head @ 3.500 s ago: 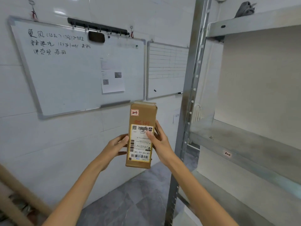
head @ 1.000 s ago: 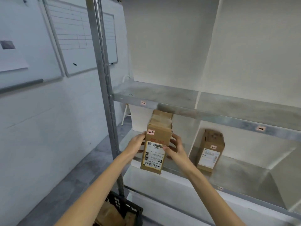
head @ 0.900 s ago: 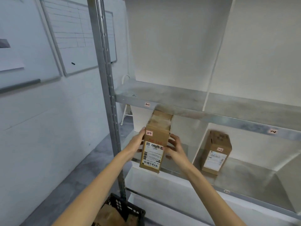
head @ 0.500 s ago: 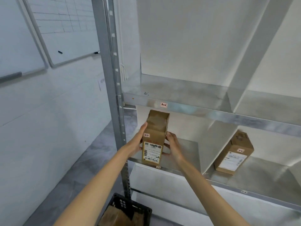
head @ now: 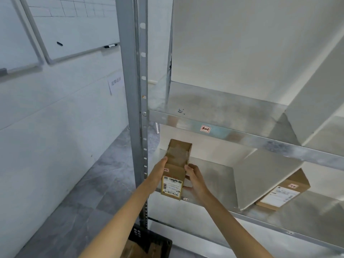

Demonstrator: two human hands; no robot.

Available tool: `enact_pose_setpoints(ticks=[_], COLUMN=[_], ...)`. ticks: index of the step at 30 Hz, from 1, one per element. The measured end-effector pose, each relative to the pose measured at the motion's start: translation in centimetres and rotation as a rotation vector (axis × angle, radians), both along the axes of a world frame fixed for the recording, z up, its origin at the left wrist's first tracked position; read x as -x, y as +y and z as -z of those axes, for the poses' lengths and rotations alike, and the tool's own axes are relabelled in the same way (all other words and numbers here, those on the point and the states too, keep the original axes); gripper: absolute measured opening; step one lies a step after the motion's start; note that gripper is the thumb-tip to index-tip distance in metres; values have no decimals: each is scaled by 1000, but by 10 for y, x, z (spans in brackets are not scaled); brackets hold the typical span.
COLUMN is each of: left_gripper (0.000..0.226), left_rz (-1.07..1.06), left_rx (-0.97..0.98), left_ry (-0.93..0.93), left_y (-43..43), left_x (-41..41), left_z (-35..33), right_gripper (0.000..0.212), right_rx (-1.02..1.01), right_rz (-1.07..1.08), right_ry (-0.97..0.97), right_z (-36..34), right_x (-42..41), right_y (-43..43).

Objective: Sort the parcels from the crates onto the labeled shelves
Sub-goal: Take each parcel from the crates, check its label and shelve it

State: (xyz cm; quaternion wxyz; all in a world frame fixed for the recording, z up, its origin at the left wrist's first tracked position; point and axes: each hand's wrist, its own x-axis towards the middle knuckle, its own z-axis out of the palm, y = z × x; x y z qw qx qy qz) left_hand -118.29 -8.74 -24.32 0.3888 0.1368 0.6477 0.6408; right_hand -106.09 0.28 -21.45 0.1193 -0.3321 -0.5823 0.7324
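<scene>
Fingers (head: pixel 188 169) of the left hand (head: pixel 156 176) and right hand (head: pixel 196 184) clasp the upright parcel (head: pixel 174 176) at the lower shelf's (head: pixel 214 180) front edge, not yet released. Another parcel (head: pixel 283 192) is already shelved, and the crate (head: pixel 149 241) seemingly holds more.

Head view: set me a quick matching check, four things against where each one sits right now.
1 held parcel
2 second parcel
3 black crate
4 marker

A on the floor, bottom edge of view
B on the whiteboard ledge
C at the lower shelf, left bay, front edge
D right bay, partly hidden by the divider

Pairs: 1-C, 2-D, 3-A, 4-B
</scene>
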Motion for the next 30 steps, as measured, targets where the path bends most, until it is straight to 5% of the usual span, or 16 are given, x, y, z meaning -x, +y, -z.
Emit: enact_pose_setpoints(ticks=[24, 30], left_gripper=[37, 55], left_rz=[-25, -116], left_rx=[32, 126], left_ry=[95, 306], left_y=[43, 29], left_x=[42, 28], left_z=[-2, -24], right_gripper=[24, 57], right_rx=[-218, -647], right_rz=[40, -27], right_ry=[-4, -83], right_z=[16, 3], right_x=[48, 32], right_y=[39, 37])
